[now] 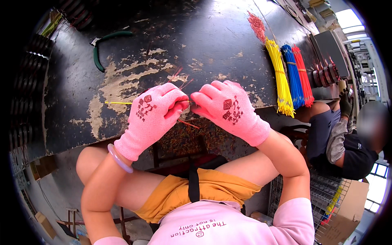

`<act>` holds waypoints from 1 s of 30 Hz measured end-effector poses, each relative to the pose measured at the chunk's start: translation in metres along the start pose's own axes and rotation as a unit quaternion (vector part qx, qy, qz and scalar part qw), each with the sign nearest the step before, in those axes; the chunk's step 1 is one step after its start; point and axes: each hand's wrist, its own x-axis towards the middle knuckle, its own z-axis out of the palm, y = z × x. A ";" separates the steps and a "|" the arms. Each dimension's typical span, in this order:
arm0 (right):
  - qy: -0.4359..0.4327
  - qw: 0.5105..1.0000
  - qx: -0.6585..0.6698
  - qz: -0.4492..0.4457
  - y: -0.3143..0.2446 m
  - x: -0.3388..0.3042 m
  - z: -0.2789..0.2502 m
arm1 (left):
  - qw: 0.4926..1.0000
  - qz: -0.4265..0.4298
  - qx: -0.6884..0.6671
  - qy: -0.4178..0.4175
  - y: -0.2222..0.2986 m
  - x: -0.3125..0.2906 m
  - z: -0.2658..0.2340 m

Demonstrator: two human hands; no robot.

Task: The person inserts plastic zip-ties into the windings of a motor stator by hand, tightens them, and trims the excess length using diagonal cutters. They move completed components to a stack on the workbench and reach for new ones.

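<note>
Both of my hands wear pink knit gloves and meet over the front edge of a worn black workbench. My left hand pinches a thin yellow wire that sticks out to the left. My right hand grips the same spot from the other side, fingertips touching the left ones. A few thin red wires poke up behind the hands and one red wire angles down below them. Where the wires join is hidden by the fingers.
Green-handled pliers lie at the back left. Bundles of yellow wires, blue wires and red wires lie at the right, with a reddish wire pile behind. Another person sits to the right. A cardboard box stands below.
</note>
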 end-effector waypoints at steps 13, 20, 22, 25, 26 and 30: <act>0.058 0.893 0.353 0.272 0.002 -0.016 -0.004 | 1.000 0.008 0.014 0.001 0.002 -0.002 0.000; 0.016 0.918 0.346 0.195 -0.014 0.007 0.011 | 0.996 0.024 0.043 0.076 0.002 -0.004 -0.035; -0.005 0.910 0.358 0.207 -0.015 0.009 0.013 | 0.996 0.023 0.063 0.054 -0.001 -0.002 -0.038; -0.020 0.886 0.396 0.241 -0.016 0.006 0.016 | 0.998 0.001 0.059 0.020 -0.007 -0.002 -0.024; -0.022 0.878 0.406 0.253 -0.014 0.004 0.014 | 0.998 -0.007 0.056 0.016 -0.008 0.000 -0.017; 0.022 0.834 0.465 0.296 0.001 -0.024 0.006 | 0.997 -0.029 0.065 -0.007 -0.007 0.001 -0.013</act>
